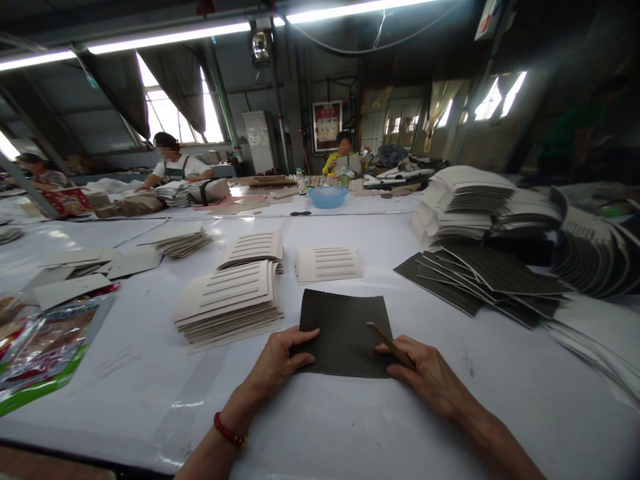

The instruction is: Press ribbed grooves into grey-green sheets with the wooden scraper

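White worktop [330, 433] under strip light [170, 38]; co-workers [175, 163] seen beyond. Dark sheet [340, 320] is placed centre-front, between both hands, near square, so no strong long axis can be called. Key relation: tool [400, 352] is angled from the right grip forward and left, with its pale tip set over the sheet's right half; tip contact can't be confirmed. Tip is nearer the right hand [425, 373]; sheet is shared by both.

Left hand [283, 357]: grip closed on the sheet's left edge, thumb and index laid over it, forearm slanted in from front left. Right hand: grip closed around the tool, fingertips brought to the sheet's right edge, forearm slanted in from front right. Striped stack [230, 300] is sited ahead-left, dark pile [490, 280] ahead-right, both clear of the hands.
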Available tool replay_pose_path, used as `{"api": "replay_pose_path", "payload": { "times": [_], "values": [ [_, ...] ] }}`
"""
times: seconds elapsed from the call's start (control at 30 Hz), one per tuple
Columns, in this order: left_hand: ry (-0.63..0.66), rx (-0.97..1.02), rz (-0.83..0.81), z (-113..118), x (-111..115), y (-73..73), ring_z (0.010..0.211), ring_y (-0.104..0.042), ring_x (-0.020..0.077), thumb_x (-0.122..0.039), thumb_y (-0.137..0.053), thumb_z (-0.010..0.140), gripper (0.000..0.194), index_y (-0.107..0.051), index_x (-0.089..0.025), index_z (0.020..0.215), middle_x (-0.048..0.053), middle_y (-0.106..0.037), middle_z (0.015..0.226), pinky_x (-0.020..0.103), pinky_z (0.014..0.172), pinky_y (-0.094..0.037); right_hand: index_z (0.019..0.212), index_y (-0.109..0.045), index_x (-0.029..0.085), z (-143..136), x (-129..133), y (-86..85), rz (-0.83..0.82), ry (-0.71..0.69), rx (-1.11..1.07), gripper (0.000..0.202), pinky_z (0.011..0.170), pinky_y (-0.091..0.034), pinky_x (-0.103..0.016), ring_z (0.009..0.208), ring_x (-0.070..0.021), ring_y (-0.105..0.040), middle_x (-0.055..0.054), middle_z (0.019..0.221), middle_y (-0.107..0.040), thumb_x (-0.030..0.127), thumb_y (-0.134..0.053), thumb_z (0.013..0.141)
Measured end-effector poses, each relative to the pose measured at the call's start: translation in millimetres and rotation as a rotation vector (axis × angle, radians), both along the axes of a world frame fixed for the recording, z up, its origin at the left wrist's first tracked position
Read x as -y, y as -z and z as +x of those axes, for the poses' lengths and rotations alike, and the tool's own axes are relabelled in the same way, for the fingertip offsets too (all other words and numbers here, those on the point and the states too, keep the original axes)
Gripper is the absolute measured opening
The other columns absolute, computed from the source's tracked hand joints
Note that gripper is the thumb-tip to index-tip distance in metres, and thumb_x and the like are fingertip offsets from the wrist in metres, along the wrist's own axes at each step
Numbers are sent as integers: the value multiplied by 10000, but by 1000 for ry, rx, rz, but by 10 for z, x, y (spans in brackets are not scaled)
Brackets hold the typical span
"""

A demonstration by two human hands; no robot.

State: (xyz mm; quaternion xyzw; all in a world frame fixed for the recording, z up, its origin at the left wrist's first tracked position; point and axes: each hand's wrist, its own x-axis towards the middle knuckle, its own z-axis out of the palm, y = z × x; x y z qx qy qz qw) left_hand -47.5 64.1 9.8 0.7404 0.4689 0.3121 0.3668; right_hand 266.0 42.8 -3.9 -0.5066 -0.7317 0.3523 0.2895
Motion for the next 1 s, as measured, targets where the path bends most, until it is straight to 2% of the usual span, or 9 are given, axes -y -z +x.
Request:
{"api": "replay_pose_path", "payload": {
  "times": [0.2, 0.3, 0.37, 0.43, 0.53, 0.63, 0.73, 0.87, 1.0],
  "values": [
    [-20, -131, 68, -2, 4, 3, 997, -626, 225, -170, -715, 781, 487, -645, -311, 1242, 18, -674, 1030, 357, 927, -489, 1125, -685, 305, 7, 12, 1, 1, -7, -5, 345, 746, -428, -281, 834, -165, -599, 19, 996, -629, 172, -588, 822],
    [-78, -187, 134, 19, 54, -5, 1206, -503, 293, -113, -718, 767, 564, -609, -309, 1284, 70, -567, 1273, 470, 1046, -405, 1128, -682, 302, -1, 21, -29, 11, -16, 5, 355, 747, -423, -281, 833, -164, -593, 14, 988, -618, 157, -581, 819],
    [-156, -274, 271, 57, 105, -16, 1327, -349, 345, -67, -717, 757, 604, -597, -325, 1290, 79, -404, 1451, 571, 1102, -298, 1127, -683, 297, -9, 21, -54, 21, -25, 8, 362, 747, -421, -279, 835, -163, -588, 10, 980, -608, 144, -575, 817],
    [-183, -396, 472, 116, 165, -31, 1330, -311, 353, -15, -683, 770, 596, -603, -334, 1266, 74, -372, 1467, 610, 1083, -293, 1124, -686, 294, -14, 16, -77, 28, -22, 14, 374, 749, -420, -279, 839, -162, -585, 6, 974, -598, 129, -577, 806],
    [62, -518, 627, 223, 274, -35, 1077, -508, 258, -30, -576, 876, 407, -620, -267, 1205, 77, -576, 1166, 453, 919, -473, 1112, -693, 296, -18, 6, -93, 38, -2, 38, 391, 764, -419, -283, 855, -165, -584, 3, 969, -589, 115, -602, 778],
    [254, -599, 644, 314, 402, 10, 811, -550, 206, -124, -484, 958, 223, -632, -172, 1118, 55, -608, 890, 345, 723, -515, 1097, -699, 291, -20, 4, -92, 47, 12, 36, 390, 784, -420, -287, 872, -169, -585, 0, 966, -589, 109, -623, 760],
    [225, -712, 676, 385, 525, 81, 840, -564, 229, -81, -458, 942, 298, -583, -132, 1208, 84, -623, 955, 370, 738, -525, 1076, -703, 277, -26, 11, -95, 48, 23, 29, 376, 767, -424, -288, 846, -168, -583, -2, 948, -586, 102, -623, 753],
    [191, -902, 596, 494, 619, 134, 941, -570, 263, 14, -464, 851, 608, -424, -212, 1414, 95, -611, 1102, 408, 792, -533, 1038, -712, 262, -41, 14, -116, 50, 38, 26, 360, 749, -429, -287, 811, -163, -579, -1, 920, -580, 86, -619, 738],
    [165, -948, 533, 613, 608, 140, 990, -563, 269, 18, -447, 841, 591, -478, -221, 1379, 110, -591, 1162, 412, 823, -535, 1031, -714, 253, -60, 24, -137, 56, 58, 28, 369, 777, -430, -289, 834, -168, -582, -4, 927, -584, 72, -616, 726]
  ]
}}
